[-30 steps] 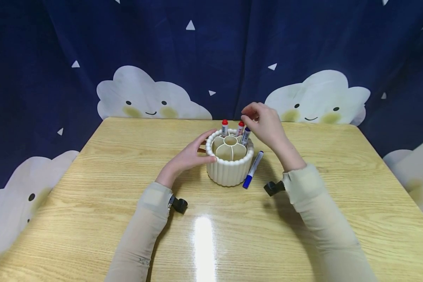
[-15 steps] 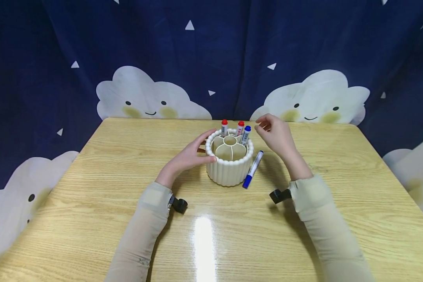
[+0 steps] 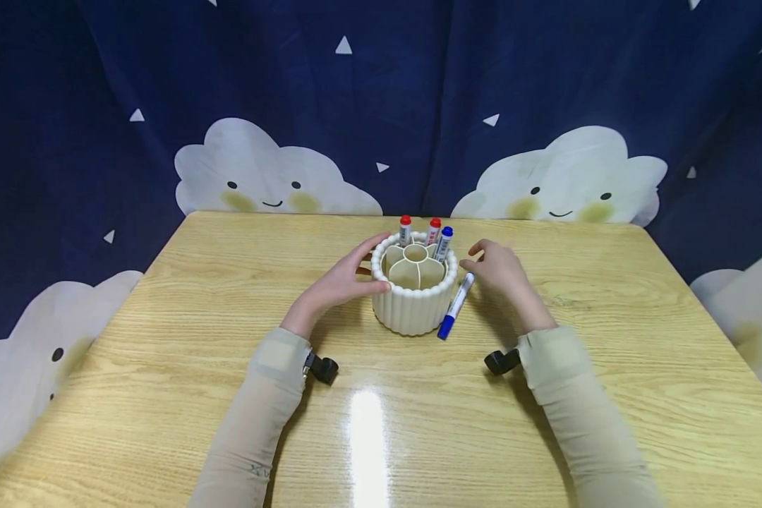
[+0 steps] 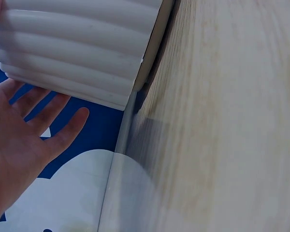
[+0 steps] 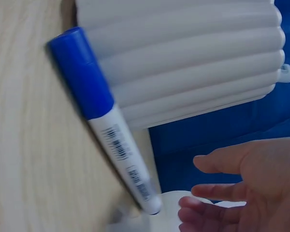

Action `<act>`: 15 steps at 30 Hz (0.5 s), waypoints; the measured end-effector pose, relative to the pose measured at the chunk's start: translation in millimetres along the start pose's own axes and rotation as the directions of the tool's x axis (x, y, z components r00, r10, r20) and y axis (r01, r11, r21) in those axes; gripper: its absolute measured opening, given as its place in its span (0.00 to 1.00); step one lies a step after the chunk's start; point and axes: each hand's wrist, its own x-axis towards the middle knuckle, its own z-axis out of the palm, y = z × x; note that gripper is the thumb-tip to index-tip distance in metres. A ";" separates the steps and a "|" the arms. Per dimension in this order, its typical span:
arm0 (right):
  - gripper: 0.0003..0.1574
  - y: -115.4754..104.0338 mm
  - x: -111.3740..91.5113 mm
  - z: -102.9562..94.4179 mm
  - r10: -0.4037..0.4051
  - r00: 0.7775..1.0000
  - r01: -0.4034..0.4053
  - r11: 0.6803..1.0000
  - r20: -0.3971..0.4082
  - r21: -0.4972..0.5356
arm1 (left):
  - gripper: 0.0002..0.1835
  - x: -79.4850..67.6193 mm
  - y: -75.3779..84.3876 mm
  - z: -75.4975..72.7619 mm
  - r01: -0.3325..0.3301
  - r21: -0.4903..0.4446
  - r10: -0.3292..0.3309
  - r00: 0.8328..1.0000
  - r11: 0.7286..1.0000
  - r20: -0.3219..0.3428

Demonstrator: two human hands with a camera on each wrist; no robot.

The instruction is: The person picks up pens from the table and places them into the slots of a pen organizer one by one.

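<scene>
A cream fluted pen holder (image 3: 413,310) with petal-shaped compartments stands upright on the table. My left hand (image 3: 338,282) holds its left side, thumb at the beaded rim and fingers spread round the far side. Two red-capped markers, a left one (image 3: 405,233) and a right one (image 3: 433,233), stand in the back compartments beside a blue-capped marker (image 3: 443,245). Another blue-capped marker (image 5: 118,135) lies on the table right of the holder, its cap towards me. Close to that marker's far end is my right hand (image 3: 500,269), holding nothing, thumb and fingers apart.
The wooden table (image 3: 165,395) ends at a dark blue curtain (image 3: 406,106) printed with clouds. Black wrist cameras, a left one (image 3: 322,370) and a right one (image 3: 500,362), stick out from the cuffs.
My right hand has moved off the standing blue-capped marker, first to the right, then down towards the lying one. The left hand and the pen holder have stayed put.
</scene>
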 end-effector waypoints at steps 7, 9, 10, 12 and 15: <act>0.30 4.7 0.7 10.6 0.104 0.991 -0.100 0.994 0.084 -0.040 | 0.46 0.7 0.5 -0.1 0.006 -0.001 -0.006 1.000 1.000 0.004; 0.29 5.9 1.4 14.0 0.122 0.989 -0.118 0.992 0.080 -0.048 | 0.47 0.9 0.3 0.0 0.010 -0.002 -0.010 1.000 1.000 0.002; 0.28 6.2 1.7 15.7 0.128 0.989 -0.124 0.991 0.075 -0.052 | 0.47 1.0 0.4 0.2 0.012 0.000 -0.012 1.000 1.000 0.000; 0.27 6.9 2.6 19.0 0.127 0.990 -0.123 0.991 0.063 -0.060 | 0.47 0.8 0.4 0.4 0.013 -0.002 -0.013 1.000 1.000 0.000; 0.25 8.0 3.7 23.5 0.114 0.992 -0.111 0.992 0.047 -0.066 | 0.47 0.5 -0.2 0.9 0.009 0.001 -0.009 1.000 1.000 0.001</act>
